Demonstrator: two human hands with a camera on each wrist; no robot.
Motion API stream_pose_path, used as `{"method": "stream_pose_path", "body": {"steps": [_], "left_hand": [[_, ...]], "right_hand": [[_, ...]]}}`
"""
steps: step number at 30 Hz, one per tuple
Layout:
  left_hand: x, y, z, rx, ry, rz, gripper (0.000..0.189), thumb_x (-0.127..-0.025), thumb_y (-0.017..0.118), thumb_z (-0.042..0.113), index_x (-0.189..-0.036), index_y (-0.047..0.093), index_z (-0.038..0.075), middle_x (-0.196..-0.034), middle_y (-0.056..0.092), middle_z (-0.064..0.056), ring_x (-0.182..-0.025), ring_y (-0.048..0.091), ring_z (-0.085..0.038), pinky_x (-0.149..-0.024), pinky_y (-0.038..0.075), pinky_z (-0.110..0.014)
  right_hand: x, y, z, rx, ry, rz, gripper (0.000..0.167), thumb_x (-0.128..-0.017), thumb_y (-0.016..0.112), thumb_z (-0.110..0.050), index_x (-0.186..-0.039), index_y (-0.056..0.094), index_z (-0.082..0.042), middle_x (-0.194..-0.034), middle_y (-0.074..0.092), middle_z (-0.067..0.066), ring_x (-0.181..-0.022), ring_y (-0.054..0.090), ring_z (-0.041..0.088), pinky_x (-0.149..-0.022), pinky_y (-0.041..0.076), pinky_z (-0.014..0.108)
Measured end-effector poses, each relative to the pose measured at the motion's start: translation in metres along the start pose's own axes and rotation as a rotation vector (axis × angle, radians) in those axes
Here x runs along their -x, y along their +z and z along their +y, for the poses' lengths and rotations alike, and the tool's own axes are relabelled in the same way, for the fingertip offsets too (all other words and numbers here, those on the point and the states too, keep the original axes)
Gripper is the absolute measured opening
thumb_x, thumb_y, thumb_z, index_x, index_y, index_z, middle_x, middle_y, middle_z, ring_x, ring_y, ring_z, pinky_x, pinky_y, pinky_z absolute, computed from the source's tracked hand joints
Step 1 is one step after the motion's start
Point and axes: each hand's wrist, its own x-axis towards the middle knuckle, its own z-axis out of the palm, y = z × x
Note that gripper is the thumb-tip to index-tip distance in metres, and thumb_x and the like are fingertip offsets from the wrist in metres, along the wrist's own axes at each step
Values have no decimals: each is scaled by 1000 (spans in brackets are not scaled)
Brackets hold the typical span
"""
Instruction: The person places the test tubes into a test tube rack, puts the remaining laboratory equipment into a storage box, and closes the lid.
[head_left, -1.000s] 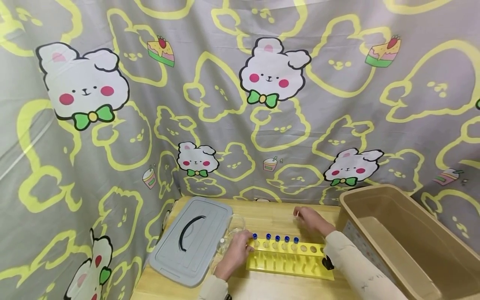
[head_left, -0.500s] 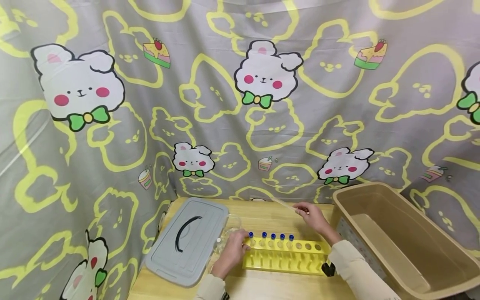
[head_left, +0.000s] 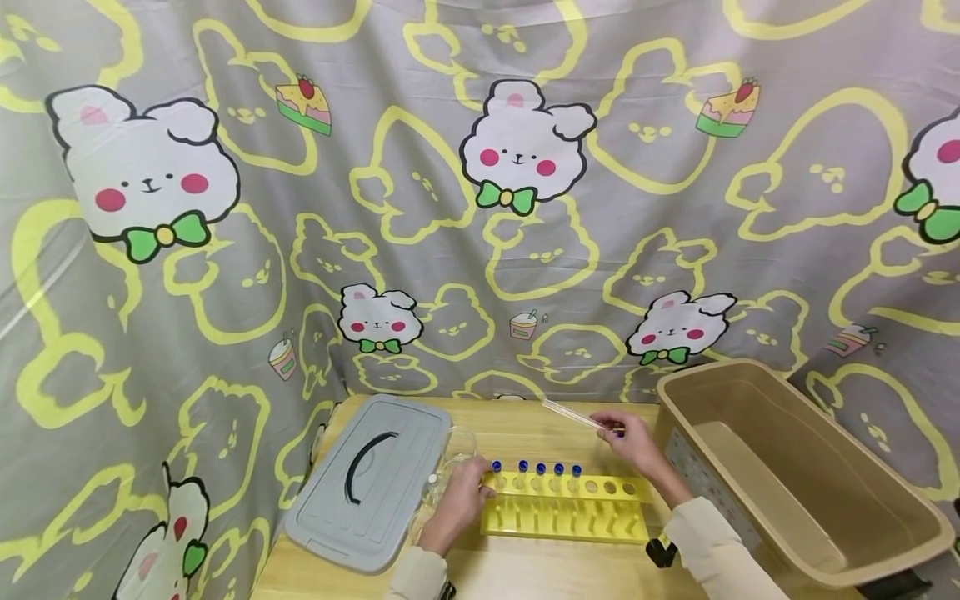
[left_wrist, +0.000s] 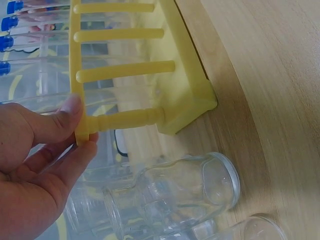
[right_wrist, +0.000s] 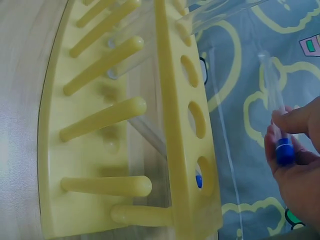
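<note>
My left hand (head_left: 465, 487) pinches the left end of the yellow test tube rack (head_left: 564, 527) between thumb and fingers at its upper bar. Several clear test tubes with blue caps (head_left: 541, 469) stand upright in the rack, toward its left side. Behind the rack's right half, my right hand (head_left: 633, 442) holds a clear test tube (right_wrist: 272, 90) near its blue cap (right_wrist: 285, 152). That tube is tilted, its rounded end pointing away to the upper left in the head view. Through the rack in the right wrist view, another blue-capped tube (right_wrist: 147, 136) lies on the table.
Clear glass bottles (left_wrist: 170, 195) stand just left of the rack, partly behind my left hand. A grey lidded box (head_left: 375, 492) with a black handle is farther left. On the right sits a deep brown bin (head_left: 787, 467). A patterned curtain (head_left: 480, 250) hangs behind the wooden table.
My right hand has raised a test tube from low over the table behind the rack and moved slightly back toward me. My left hand stays at the rack's end. The head view has shifted slightly.
</note>
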Motion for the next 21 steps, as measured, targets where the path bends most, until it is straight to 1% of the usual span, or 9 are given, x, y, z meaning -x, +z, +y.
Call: {"method": "stream_pose_path", "body": {"steps": [5,7,10,13,18,21], "left_hand": [[0,0,-1,2,0,6,25,-73,87,0,-94,75,4,-85,68,-3,-79,65,-19,-70,58,-27],[0,0,-1,-5,10,9,24,-73,87,0,-92,74,4,-85,68,-3,-79,65,-19,-70,58,-26],[0,0,-1,-13,34,16,23,-73,88,0,-90,74,4,-84,68,-4,-78,65,-20,-69,57,-26],[1,0,-1,-12,46,23,24,-72,88,-1,-90,73,4,-84,68,-5,-78,66,-22,-69,57,-27],[1,1,-2,3,34,22,24,-72,88,-2,-91,74,3,-85,69,-8,-80,68,-27,-70,58,-29],[0,1,-3,7,34,20,23,-73,87,-2,-91,74,2,-86,70,-10,-81,68,-29,-71,59,-30]], "right_hand": [[5,-4,-3,-23,-31,90,16,-92,71,5,-108,75,3,-103,74,19,-86,72,26,-67,58,22],[6,-6,-5,-38,-25,138,14,-91,73,4,-105,76,0,-101,75,17,-86,72,23,-69,58,19],[9,-8,-6,-79,-10,190,14,-91,74,2,-105,75,-1,-101,74,16,-88,71,18,-73,57,15],[11,-11,-8,-129,-12,215,15,-91,75,2,-106,73,0,-103,73,18,-90,69,14,-74,57,14],[14,-13,-11,-215,-11,240,19,-89,75,5,-107,70,3,-106,73,22,-91,68,7,-76,57,15],[16,-14,-11,-266,-24,260,22,-88,75,8,-109,68,6,-108,72,26,-92,68,4,-78,57,15]]}}
